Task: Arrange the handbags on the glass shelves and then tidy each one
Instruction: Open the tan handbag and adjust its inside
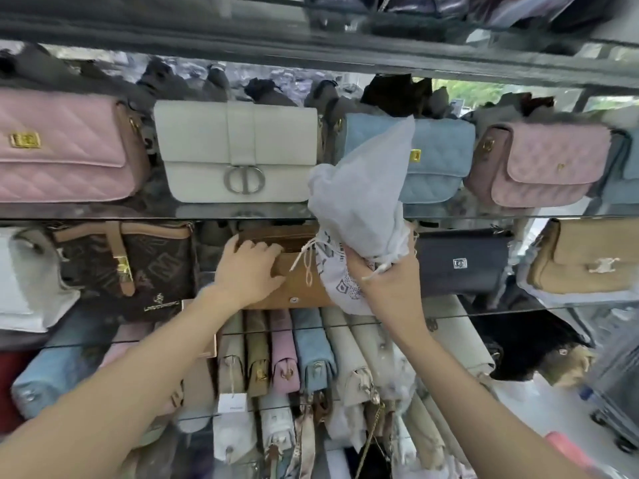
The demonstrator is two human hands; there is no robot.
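Your left hand [249, 271] curls over the top edge of the flat tan leather handbag [294, 288] on the middle glass shelf [484, 216], and your right hand [383, 281] clamps the gathered neck of a white drawstring dust bag [359, 195] rising toward twelve o'clock. The tan bag looks placed but not yet squared; its flap sits closed, snap showing. At ten o'clock the white flap bag [238, 150] already stands straight, so much of the arranging seems done.

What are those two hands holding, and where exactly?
The right hand grips a white dust bag near its drawstring neck. The left hand grips the tan handbag at its flap's left end.
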